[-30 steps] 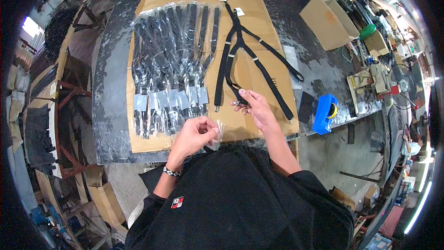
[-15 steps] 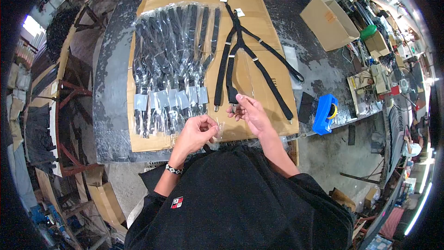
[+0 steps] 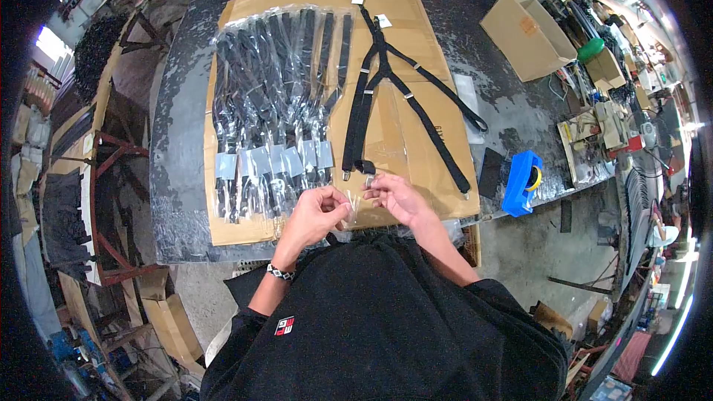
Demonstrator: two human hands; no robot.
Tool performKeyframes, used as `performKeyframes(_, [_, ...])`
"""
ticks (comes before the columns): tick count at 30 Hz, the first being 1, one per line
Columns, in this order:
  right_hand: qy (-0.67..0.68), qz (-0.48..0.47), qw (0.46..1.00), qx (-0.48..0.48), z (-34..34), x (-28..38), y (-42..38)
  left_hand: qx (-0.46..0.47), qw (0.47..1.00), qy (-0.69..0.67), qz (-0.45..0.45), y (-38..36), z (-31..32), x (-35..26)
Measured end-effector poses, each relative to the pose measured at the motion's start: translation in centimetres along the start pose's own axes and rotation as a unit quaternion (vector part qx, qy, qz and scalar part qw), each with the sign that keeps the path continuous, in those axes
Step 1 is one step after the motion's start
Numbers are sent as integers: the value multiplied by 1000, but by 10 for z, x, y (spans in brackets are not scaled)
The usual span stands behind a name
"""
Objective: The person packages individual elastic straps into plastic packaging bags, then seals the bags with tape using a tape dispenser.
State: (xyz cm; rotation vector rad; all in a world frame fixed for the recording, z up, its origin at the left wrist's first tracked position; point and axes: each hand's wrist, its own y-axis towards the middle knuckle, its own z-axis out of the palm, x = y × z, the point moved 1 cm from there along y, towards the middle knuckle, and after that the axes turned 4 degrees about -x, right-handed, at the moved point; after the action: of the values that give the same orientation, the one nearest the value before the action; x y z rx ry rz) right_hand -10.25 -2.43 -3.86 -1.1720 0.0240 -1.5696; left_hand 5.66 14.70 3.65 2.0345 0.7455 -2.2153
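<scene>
Black suspenders (image 3: pixel 384 70) with metal clips and white tags lie spread on a cardboard sheet (image 3: pixel 401 130). Thumb and fingers of my right hand (image 3: pixel 399 199) close on the metal clip (image 3: pixel 369 180) at one strap's end, and that end curls over beside a neighbouring strap. To its left, my left hand (image 3: pixel 318 214) pinches small clear plastic pieces (image 3: pixel 353 209) that stick out past the fingertips. Left of the loose pair, several suspenders in clear plastic bags (image 3: pixel 282 89) lie in a row, with grey cards (image 3: pixel 256 160) across their lower part.
A blue tape dispenser (image 3: pixel 523 183) with yellow tape stands on the dark table (image 3: pixel 182 126), right of the cardboard. An open cardboard box (image 3: pixel 523 37) sits at the back right. Beyond the table's right side are tools and boxes, with a green object (image 3: pixel 591 50) among them.
My right hand has drawn the strap's clip slightly down and left, toward my left hand, and the strap end has folded over. My left hand stays in place.
</scene>
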Motion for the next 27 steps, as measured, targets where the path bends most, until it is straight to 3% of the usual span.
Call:
performKeyframes(9, [43, 126, 991, -29, -17, -32, 2, -5, 1000, -10, 0, 0, 0, 3])
performKeyframes(18, [-41, 57, 997, -12, -6, -24, -2, -12, 1000, -10, -9, 2, -2, 3])
performKeyframes(27, [-6, -68, 997, 30, 16, 14, -11, -9, 1000, -10, -10, 4, -2, 6])
